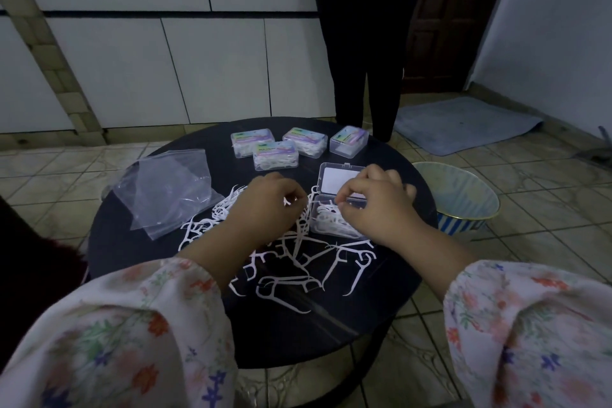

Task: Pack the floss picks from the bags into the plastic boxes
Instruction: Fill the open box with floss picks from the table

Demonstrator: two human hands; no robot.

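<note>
fingers of both hands curled, right hand (374, 205) over open box (337, 205), left hand (265, 205) pinching floss picks (298, 275)

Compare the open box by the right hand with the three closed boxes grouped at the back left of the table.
The open box has its lid flipped back; the three closed boxes are shut. The open box is only partly filled with floss picks; the closed boxes look packed. The closed boxes show colourful labels; the open box's lid shows a plain white panel. All are clear plastic boxes on the same table.
</note>
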